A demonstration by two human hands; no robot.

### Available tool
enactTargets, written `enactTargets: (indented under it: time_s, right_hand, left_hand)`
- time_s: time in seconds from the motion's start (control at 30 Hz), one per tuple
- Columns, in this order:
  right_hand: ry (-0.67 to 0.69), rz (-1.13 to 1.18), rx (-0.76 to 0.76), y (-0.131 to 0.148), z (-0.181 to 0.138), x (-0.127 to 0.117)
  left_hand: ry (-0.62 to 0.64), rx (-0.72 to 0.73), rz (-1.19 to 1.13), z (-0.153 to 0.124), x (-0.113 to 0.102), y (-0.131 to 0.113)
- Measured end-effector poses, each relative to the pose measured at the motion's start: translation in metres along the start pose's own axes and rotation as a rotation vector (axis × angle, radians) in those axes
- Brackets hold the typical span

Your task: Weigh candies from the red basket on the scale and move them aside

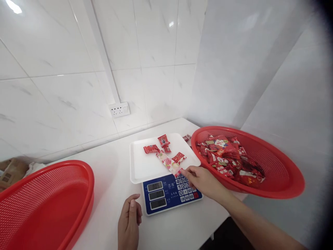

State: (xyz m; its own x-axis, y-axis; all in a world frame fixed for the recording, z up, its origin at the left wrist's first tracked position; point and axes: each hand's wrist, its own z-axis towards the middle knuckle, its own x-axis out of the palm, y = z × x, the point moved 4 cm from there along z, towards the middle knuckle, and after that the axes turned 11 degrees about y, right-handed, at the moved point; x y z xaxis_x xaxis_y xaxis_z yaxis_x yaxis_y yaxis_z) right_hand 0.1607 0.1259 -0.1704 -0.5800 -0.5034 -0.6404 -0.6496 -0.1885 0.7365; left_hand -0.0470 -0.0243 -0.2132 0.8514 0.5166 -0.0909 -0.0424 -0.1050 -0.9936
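Observation:
My right hand (201,178) pinches the near end of a long pink-and-white snack packet (168,162) over the white weighing tray (140,166). Around that packet, several small red snack packets (163,140) lie on the tray. Below the tray is the blue panel of a digital scale (169,194), with three displays and a keypad. My left hand (130,220) hovers by the scale's left edge, fingers loosely curled and a little apart, holding nothing that I can see.
To the right, a red plastic basket (283,173) holds a heap of red snack packets (229,156). Another red basket (85,194) stands at the left, with a brown bag (14,172) behind it. A few packets (186,137) lie behind the tray. A tiled wall with a socket (119,109) borders the white table (109,180).

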Motion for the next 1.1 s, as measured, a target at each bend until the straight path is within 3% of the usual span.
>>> enactTargets:
  time_s: [0.17, 0.5, 0.63, 0.87, 0.97, 1.1]
  right_hand:
    - [-0.137, 0.122, 0.018, -0.008, 0.011, 0.015]
    - [-0.229, 0.198, -0.052, 0.006, 0.006, 0.014]
    - [-0.291, 0.039, 0.004, 0.010, 0.006, 0.007]
    - [-0.203, -0.259, 0.107, 0.019, 0.011, 0.005]
    - [-0.199, -0.226, 0.093, 0.022, 0.015, 0.006]
    - [-0.183, -0.001, -0.021, 0.019, 0.017, 0.008]
  left_hand:
    - [0.016, -0.003, -0.011, 0.001, -0.001, 0.004]
    - [0.027, 0.018, -0.046, -0.001, 0.005, 0.005]
    - [0.009, 0.031, -0.041, -0.001, 0.006, 0.004]
    - [0.048, 0.029, -0.028, 0.002, 0.003, 0.010]
    - [0.107, 0.022, -0.009, 0.005, 0.002, 0.013]
    - [0.120, 0.039, 0.001, 0.004, 0.003, 0.011]
